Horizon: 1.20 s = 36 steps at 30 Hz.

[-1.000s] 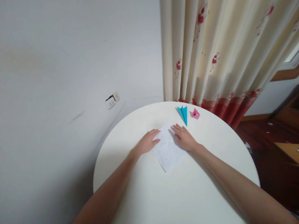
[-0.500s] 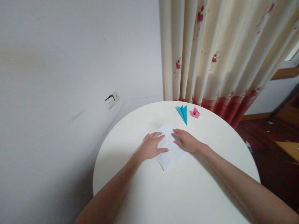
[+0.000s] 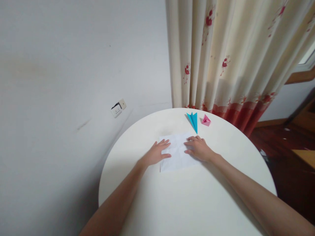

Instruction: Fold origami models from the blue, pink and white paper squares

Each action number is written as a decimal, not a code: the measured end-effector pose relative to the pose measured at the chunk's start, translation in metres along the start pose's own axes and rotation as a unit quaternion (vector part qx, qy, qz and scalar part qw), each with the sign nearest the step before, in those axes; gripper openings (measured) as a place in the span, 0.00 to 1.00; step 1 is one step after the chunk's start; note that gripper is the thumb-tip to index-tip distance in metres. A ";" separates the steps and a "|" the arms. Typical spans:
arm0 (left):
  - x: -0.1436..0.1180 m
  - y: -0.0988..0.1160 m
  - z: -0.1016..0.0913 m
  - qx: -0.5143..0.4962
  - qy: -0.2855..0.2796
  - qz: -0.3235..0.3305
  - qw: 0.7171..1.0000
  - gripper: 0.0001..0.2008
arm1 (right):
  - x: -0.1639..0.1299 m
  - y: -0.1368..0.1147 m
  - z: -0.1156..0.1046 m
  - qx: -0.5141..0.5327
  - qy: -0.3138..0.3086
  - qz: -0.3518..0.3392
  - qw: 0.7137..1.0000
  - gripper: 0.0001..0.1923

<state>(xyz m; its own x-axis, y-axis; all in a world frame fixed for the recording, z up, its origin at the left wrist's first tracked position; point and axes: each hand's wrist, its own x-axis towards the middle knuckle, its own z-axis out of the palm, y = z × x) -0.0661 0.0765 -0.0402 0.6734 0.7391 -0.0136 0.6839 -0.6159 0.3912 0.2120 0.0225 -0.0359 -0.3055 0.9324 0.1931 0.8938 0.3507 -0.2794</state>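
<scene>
A sheet of white paper [image 3: 177, 160] lies flat on the round white table [image 3: 182, 203], with faint creases across it. Over its left side rests my left hand [image 3: 157, 152], fingers spread and thumb apart. My right hand [image 3: 198, 148] lies on the right part of the sheet, its fingers apart and slightly bent, covering that edge. Just beyond the right hand is a blue paper plane [image 3: 193, 122], its tip pointing toward me. To the right of the plane sits a small folded pink paper piece [image 3: 206, 120].
A white wall with a power socket [image 3: 116, 110] rises on the left, close to the table. Behind the table hangs a cream curtain [image 3: 197, 59] with red flowers. Dark red floor [image 3: 278, 141] shows at the right, with a wooden piece of furniture [image 3: 305, 159].
The white paper has turned so its near edge now runs roughly level instead of pointing a corner at me. My hands have moved a little farther apart.
</scene>
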 end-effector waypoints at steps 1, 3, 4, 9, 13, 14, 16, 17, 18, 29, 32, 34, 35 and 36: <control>0.000 -0.001 0.000 -0.004 -0.002 0.001 1.000 0.32 | 0.001 0.001 0.001 0.005 0.004 0.003 1.000 0.21; 0.000 -0.002 0.000 -0.012 -0.002 -0.001 1.000 0.32 | 0.002 0.002 0.003 0.016 0.011 0.012 1.000 0.20; 0.000 -0.002 0.000 -0.016 -0.001 -0.001 1.000 0.31 | 0.002 0.002 0.004 0.021 0.015 0.017 1.000 0.20; 0.001 0.001 -0.001 -0.026 0.018 0.007 0.999 0.29 | 0.004 -0.001 0.005 0.040 0.041 0.030 0.998 0.16; 0.003 0.002 -0.002 -0.049 0.051 0.021 0.997 0.22 | 0.005 -0.004 0.006 0.052 0.064 0.040 0.996 0.04; 0.003 0.002 -0.002 -0.059 0.063 0.023 0.996 0.19 | 0.006 -0.004 0.007 0.054 0.068 0.044 0.995 0.04; 0.004 0.002 -0.002 -0.081 0.088 0.019 0.993 0.14 | 0.007 -0.004 0.008 0.056 0.069 0.044 0.995 0.07; 0.005 0.002 -0.001 -0.091 0.099 0.016 0.991 0.12 | 0.007 -0.004 0.008 0.058 0.070 0.041 0.995 0.07; 0.005 0.002 -0.001 -0.100 0.109 0.013 0.989 0.10 | 0.008 -0.004 0.008 0.061 0.071 0.037 0.995 0.07; 0.006 -0.002 -0.005 -0.103 0.194 0.034 0.975 0.07 | 0.008 -0.004 0.016 0.064 0.064 0.008 0.996 0.10; 0.006 0.003 -0.008 -0.113 0.215 0.053 0.969 0.07 | 0.011 -0.004 0.019 0.084 0.082 0.009 0.993 0.07; 0.005 0.007 -0.010 -0.125 0.226 0.059 0.964 0.07 | 0.011 -0.004 0.018 0.101 0.093 0.004 0.990 0.07; 0.005 0.009 -0.011 -0.130 0.232 0.060 0.962 0.07 | 0.011 -0.004 0.017 0.109 0.099 -0.001 0.989 0.07; 0.005 0.010 -0.012 -0.136 0.238 0.058 0.960 0.07 | 0.011 -0.005 0.015 0.113 0.106 -0.007 0.988 0.08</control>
<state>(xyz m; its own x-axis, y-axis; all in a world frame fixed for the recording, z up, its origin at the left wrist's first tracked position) -0.0588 0.0770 -0.0256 0.4923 0.7502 0.4414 0.4693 -0.6559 0.5912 0.1993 0.0323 -0.0469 -0.2203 0.8964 0.3845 0.7860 0.3966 -0.4743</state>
